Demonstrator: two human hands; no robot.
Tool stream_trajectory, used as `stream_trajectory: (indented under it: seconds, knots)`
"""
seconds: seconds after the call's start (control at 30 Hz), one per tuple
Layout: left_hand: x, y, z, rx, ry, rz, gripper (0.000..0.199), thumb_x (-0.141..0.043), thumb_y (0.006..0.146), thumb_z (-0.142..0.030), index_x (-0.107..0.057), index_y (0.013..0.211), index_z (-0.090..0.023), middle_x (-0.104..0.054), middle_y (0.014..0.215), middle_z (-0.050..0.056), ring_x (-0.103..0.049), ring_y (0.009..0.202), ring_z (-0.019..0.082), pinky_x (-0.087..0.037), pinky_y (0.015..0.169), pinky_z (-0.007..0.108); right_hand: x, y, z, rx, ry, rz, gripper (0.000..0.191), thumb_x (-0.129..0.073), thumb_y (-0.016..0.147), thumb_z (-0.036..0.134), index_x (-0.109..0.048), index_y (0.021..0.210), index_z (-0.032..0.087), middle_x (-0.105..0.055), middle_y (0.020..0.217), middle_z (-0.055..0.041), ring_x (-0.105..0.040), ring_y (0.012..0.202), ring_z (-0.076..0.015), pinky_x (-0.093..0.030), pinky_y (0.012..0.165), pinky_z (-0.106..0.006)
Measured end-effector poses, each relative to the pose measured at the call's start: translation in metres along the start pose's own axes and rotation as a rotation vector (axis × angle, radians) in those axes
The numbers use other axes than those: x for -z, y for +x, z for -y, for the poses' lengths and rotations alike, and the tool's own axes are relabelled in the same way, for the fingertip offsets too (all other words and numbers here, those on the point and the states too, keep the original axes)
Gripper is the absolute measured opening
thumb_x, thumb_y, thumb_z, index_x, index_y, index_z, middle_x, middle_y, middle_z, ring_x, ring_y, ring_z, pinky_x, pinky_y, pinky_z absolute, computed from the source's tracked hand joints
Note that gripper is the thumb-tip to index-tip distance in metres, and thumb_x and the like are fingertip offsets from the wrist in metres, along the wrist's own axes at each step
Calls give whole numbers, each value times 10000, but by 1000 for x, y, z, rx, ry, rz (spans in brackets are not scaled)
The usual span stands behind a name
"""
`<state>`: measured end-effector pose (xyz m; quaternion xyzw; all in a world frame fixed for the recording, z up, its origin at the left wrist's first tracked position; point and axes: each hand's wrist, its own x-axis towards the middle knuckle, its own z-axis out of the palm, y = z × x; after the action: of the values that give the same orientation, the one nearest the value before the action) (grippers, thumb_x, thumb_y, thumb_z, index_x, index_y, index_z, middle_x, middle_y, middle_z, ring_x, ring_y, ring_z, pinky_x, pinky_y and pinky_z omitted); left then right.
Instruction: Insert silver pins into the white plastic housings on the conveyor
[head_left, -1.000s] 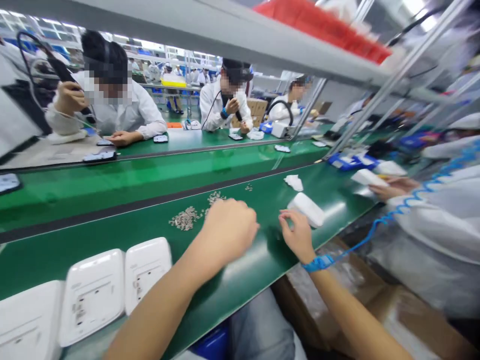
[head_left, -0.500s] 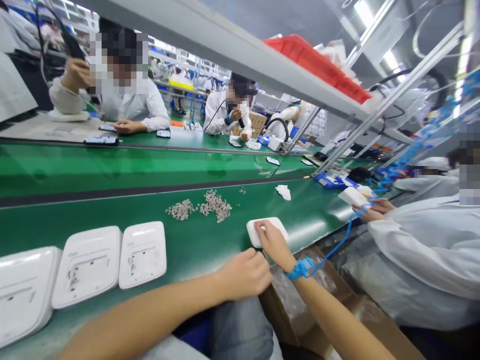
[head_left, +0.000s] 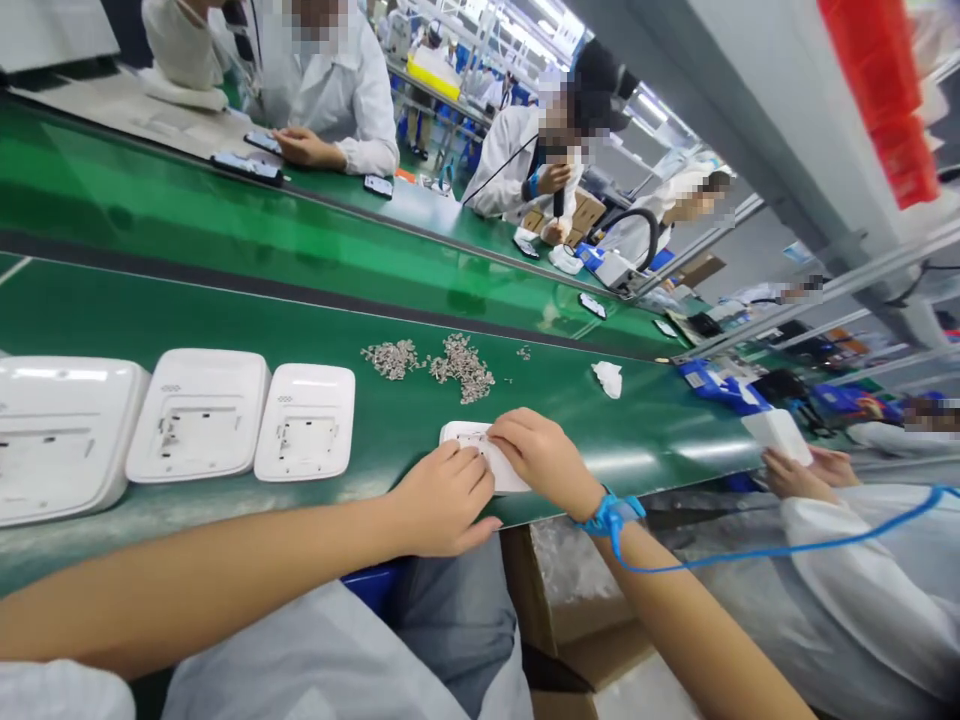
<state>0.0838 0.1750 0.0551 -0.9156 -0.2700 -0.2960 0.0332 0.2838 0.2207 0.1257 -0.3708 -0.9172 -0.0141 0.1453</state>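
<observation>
A white plastic housing (head_left: 507, 478) lies on the green bench in front of me, largely covered by my hands. A recess with small details shows along its far side. My left hand (head_left: 444, 498) grips its near left edge, fingers curled over the top and thumb stretched toward the right. Above the recess, the fingers of my right hand (head_left: 541, 455) are pinched together; whatever is between them is hidden. A blue wrist strap (head_left: 613, 515) with a cord circles my right wrist. Two piles of small metal pieces (head_left: 463, 368) lie just beyond the housing.
Several similar white housings (head_left: 306, 425) stand in a row at left. A crumpled white scrap (head_left: 607, 379) lies on the right. Below the bench edge is an open cardboard box (head_left: 592, 640). At right a co-worker's hands (head_left: 806, 472) hold a white piece; other people work across the bench.
My left hand has come forward onto the housing, and the housing sits closer to the metal pieces. My right hand stays at the housing, fingers pinched. The view has tilted.
</observation>
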Motion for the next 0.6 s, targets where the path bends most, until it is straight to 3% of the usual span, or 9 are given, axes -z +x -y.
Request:
stream_trajectory:
  seconds: [0.17,0.43,0.6]
  knots:
    - [-1,-5,-1,11,-22,-28,478,-458,991,-479,-653,1121,-62,-668,1081,179,-596,1070,317,-417,955,435,-14,7,4,88,-50,0,163,-562,976,136,-712,934,181,-711,943,-65,-633,877,-185,-527,789,-301]
    - [0,-2,-3,11,-9,-5,450,-498,968,-482,-662,1048,-71,-675,1007,154,-596,994,308,-405,908,434,-22,6,4,59,-65,15,156,-594,944,125,-739,905,168,-677,913,-67,-611,843,-185,-527,748,-310]
    - [3,-3,-4,73,-40,-28,396,-510,969,-475,-646,1030,-108,-683,1021,117,-571,1067,300,-344,914,477,-22,5,6,5,-24,38,189,-572,958,133,-752,959,187,-698,947,-65,-622,873,-185,-541,774,-312]
